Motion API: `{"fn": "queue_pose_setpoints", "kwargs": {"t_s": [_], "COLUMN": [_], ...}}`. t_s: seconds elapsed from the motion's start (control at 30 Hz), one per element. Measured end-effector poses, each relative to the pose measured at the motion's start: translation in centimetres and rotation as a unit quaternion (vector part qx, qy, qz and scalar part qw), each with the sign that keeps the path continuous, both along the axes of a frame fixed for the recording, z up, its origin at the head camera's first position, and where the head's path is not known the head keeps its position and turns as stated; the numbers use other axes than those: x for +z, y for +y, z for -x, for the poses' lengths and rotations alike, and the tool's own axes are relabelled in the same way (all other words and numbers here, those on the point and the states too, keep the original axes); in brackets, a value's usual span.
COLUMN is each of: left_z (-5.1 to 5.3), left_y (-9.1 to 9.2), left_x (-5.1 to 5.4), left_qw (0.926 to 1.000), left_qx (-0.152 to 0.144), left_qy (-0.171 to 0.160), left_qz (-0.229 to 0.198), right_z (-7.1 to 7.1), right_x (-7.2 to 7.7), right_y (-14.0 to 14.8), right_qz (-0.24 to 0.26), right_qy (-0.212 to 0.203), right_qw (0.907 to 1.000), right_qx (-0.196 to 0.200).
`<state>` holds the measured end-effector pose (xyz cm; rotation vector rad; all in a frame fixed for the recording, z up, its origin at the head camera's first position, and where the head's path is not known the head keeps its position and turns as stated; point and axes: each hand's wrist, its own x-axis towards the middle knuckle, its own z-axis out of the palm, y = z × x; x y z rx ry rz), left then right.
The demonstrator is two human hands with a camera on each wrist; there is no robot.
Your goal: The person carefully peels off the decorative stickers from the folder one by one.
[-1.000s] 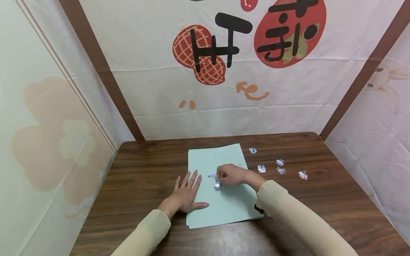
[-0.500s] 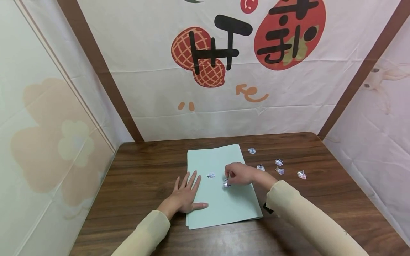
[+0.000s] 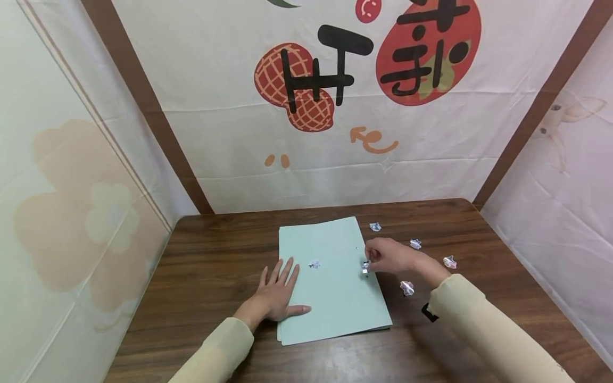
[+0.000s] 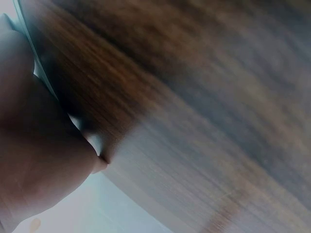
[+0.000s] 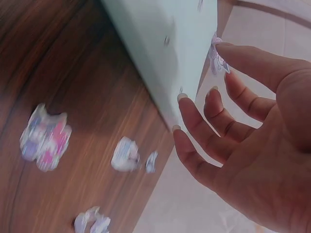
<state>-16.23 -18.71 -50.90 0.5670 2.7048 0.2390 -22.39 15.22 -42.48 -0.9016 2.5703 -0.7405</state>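
A stack of pale green paper lies on the wooden table. My left hand is spread over its left edge, fingers straight and thumb out on the sheet. In the left wrist view only part of that left hand shows. My right hand is over the right edge of the paper. It pinches a small shiny sticker between thumb and index finger, the other fingers loosely bent. Another sticker lies on the paper, just right of the left fingertips.
Loose stickers lie on the table right of the paper: one at the back, one beyond the right hand, one farther right and one nearer. A black piece shows beneath the right cuff. A printed cloth hangs behind the table.
My right hand has moved right across the paper with the pinched sticker, away from the sticker on the sheet. A table sticker once under the forearm now shows. The left hand stays put.
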Motion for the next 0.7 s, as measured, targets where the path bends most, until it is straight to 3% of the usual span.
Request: {"fn": "queue_pose_setpoints", "kwargs": {"t_s": [0.33,0.7], "left_z": [-0.6,-0.5], "left_y": [0.3,0.5], "left_x": [0.5,0.9], "left_qw": [1.0000,0.9999], "left_qx": [0.004,0.004], "left_qy": [-0.003,-0.001], "left_qz": [0.002,0.017], "right_z": [-0.1,0.4], "right_x": [-0.3,-1.9], "right_y": [4.1,6.2], "right_qz": [-0.012,-0.052], "right_qy": [-0.003,-0.005], "right_qw": [0.9994,0.9966], "right_qx": [-0.033,-0.064]}}
